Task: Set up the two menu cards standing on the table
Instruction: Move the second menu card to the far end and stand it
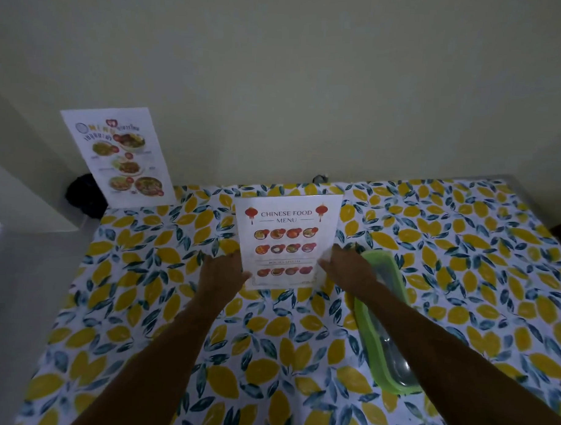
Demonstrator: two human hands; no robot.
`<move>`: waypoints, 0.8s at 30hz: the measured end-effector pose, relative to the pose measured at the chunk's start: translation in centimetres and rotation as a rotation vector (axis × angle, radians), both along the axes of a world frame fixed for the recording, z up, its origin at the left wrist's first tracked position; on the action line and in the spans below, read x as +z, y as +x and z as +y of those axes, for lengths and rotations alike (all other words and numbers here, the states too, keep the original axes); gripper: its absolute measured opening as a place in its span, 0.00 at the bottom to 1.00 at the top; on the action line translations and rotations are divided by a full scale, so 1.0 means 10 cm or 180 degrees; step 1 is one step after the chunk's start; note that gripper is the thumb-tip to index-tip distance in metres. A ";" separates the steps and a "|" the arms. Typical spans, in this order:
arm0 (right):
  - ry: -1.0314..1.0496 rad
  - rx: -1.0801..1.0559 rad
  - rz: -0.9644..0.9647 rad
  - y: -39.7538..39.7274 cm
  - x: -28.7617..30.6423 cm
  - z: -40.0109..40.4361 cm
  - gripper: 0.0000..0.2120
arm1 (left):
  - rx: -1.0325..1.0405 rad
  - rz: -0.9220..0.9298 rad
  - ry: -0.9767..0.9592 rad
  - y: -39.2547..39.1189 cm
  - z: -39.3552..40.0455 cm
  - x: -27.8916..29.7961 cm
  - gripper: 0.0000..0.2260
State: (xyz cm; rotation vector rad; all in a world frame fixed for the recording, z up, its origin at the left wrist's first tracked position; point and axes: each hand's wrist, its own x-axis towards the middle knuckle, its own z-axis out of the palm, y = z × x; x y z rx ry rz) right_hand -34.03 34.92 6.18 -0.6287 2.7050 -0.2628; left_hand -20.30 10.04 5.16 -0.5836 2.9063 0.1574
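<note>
Fingers, left hand (223, 274): clamped on the lower left edge of the Chinese food menu card (287, 241), thumb side to the printed face. Fingers, right hand (342, 263): pinched on the lower right edge of the same card, opposite the left.

Item 1. Chinese food menu card: held between both my hands near the middle of the table, far of centre, face toward me and tipped back slightly. Its bottom edge sits at or just above the lemon-print tablecloth (161, 303); I cannot tell whether it touches. No stand or rear support is visible from here.

Item 2. Thai food menu card (119, 155): at the far left corner of the table, upright and tilted back, apparently leaning on the wall (309, 86). Counted as placed.

Item 3. Green-rimmed lidded container (387, 314): just beside my right forearm, long side running toward me, metal cutlery faintly visible through the clear lid. Not part of the task.

Item 4. Dark object (82, 192): behind the far left corner; too dim to identify.

Step in hand, as I judge it: standing the second card. To do it well, seat the bottom edge flat on the cloth, keep both grips level so the card does not twist, check it balances, then ease one hand off before the other. Mind the cloth; a wrinkle underneath could tip it.
</note>
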 end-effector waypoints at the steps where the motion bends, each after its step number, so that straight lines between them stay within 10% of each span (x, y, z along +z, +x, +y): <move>1: -0.0030 -0.0028 0.0064 -0.02 0.00 -0.03 0.21 | 0.0032 0.0032 -0.0024 -0.04 0.00 0.00 0.17; 24: -0.0338 -0.0343 0.0909 -1.87 0.97 1.64 0.21 | -0.0634 0.0792 -0.0173 -2.26 1.39 0.99 0.12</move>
